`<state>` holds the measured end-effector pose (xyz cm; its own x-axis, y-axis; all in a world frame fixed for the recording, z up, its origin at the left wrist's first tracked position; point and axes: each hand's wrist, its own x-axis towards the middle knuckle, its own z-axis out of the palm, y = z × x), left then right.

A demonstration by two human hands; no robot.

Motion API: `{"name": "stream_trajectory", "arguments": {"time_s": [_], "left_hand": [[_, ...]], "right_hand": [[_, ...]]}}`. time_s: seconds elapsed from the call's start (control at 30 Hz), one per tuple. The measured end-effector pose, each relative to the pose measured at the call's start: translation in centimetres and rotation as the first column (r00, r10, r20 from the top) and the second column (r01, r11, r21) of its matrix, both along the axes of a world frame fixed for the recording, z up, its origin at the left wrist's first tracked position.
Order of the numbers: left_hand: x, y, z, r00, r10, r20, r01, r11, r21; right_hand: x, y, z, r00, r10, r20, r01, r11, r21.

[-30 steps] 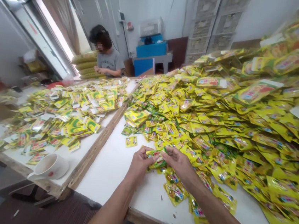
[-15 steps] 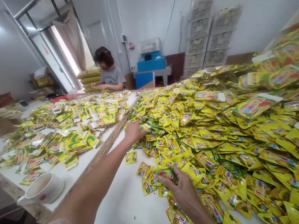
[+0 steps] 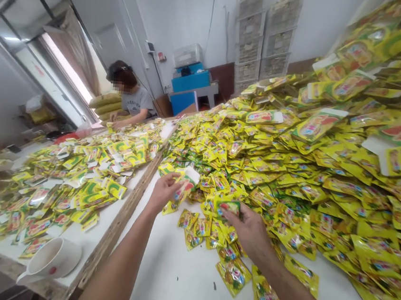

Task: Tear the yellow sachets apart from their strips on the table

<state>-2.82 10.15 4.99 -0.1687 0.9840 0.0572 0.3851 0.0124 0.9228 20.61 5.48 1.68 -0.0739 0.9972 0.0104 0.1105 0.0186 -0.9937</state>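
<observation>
My left hand (image 3: 162, 191) grips a small yellow-green printed carton (image 3: 185, 186) whose white end flap points up and to the right. Pinched between the thumb and fingers of my right hand (image 3: 253, 229) is a small green packet (image 3: 228, 207) with a red fruit picture. Both hands are over the near edge of a large heap of yellow sachets (image 3: 221, 157), a short distance apart. Several loose sachets (image 3: 233, 273) lie on the white tabletop (image 3: 174, 262) below my right hand. Larger cartons (image 3: 319, 124) rest on the heap's upper right.
A wooden strip (image 3: 121, 218) divides the table. Left of it lies a pile of printed cartons (image 3: 110, 190), with a white mug (image 3: 61, 262) near the front edge. Across the table sits a co-worker (image 3: 137, 100). Stacked clear crates (image 3: 249, 36) stand by the wall.
My left hand has come back from the sachet heap and now shows a carton with its white flap up. My right hand keeps the green packet. The view has shifted slightly.
</observation>
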Motion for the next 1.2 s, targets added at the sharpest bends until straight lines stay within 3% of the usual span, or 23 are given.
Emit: {"name": "stream_trajectory", "arguments": {"time_s": [0.13, 0.27, 0.37, 0.47, 0.67, 0.73, 0.93, 1.03, 1.2], "left_hand": [[3.0, -4.8, -2.2, 0.963, -0.178, 0.201, 0.197, 0.977, -0.08], [4.6, -7.2, -3.2, 0.946, -0.113, 0.302, 0.15, 0.984, -0.101], [5.0, -8.1, -3.6, 0.931, -0.088, 0.355, 0.148, 0.978, -0.145], [5.6, -8.7, -3.9, 0.914, -0.127, 0.386, 0.199, 0.968, -0.152], [6.8, -8.9, -4.3, 0.853, -0.05, 0.52, 0.173, 0.966, -0.192], [6.9, -8.8, -4.4, 0.833, 0.003, 0.553, 0.139, 0.967, -0.215], [6.4, -8.8, -4.5, 0.788, 0.006, 0.616, 0.144, 0.971, -0.193], [6.2, -8.9, -4.5, 0.777, -0.009, 0.63, 0.169, 0.966, -0.194], [6.0, -9.2, -4.5, 0.779, -0.021, 0.627, 0.19, 0.96, -0.204]], "right_hand": [[0.6, 0.4, 0.5, 0.991, -0.112, 0.071, 0.109, 0.993, 0.052], [1.5, 1.0, 0.4, 0.969, 0.089, 0.229, -0.102, 0.994, 0.048], [2.3, 1.2, 0.6, 0.925, 0.257, 0.278, -0.271, 0.962, 0.014], [2.5, 1.1, 0.8, 0.887, 0.301, 0.351, -0.328, 0.944, 0.021], [1.0, 0.1, 0.4, 0.925, 0.06, 0.375, -0.12, 0.983, 0.139], [0.6, -0.1, 0.3, 0.917, 0.034, 0.397, -0.114, 0.977, 0.181], [0.6, -0.1, 0.6, 0.908, 0.111, 0.404, -0.252, 0.915, 0.314], [0.8, 0.0, 0.7, 0.895, 0.192, 0.402, -0.309, 0.917, 0.251], [1.6, 0.4, 0.4, 0.898, 0.159, 0.41, -0.259, 0.945, 0.2]]}}
